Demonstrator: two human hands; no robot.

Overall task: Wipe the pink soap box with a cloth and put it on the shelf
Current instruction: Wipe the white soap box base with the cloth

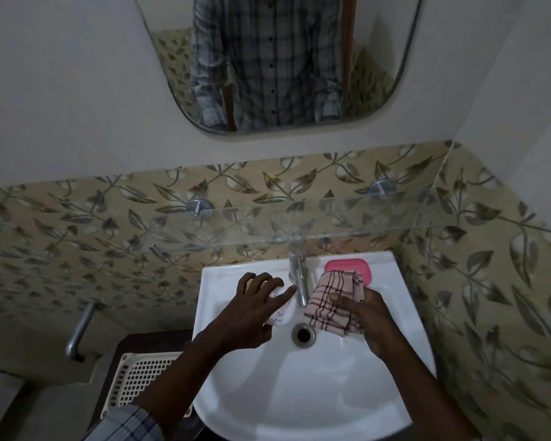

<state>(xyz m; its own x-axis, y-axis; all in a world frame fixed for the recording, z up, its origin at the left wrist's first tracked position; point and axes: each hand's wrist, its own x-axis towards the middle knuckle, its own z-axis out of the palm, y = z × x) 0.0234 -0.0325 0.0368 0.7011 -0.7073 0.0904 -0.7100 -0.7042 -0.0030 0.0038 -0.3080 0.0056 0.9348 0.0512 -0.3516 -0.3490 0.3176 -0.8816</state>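
The pink soap box [347, 265] lies on the back right rim of the white sink [299, 396], just right of the tap. My right hand [371, 324] grips a pink checked cloth [330, 302], which hangs in front of the box and hides its near edge. The cloth seems just short of the box. My left hand [247, 315] is curled over a white soap bar with a faint pattern [282, 313] at the left of the tap, fingers on top and thumb at its near side. A glass shelf [331, 226] runs along the wall above the sink.
A chrome tap [299, 281] stands between my hands, with the drain [303, 334] below it. A cream perforated basket [140, 377] sits on a dark stand left of the sink. A metal pipe [78, 329] sticks out of the left wall. A mirror [268, 58] hangs above.
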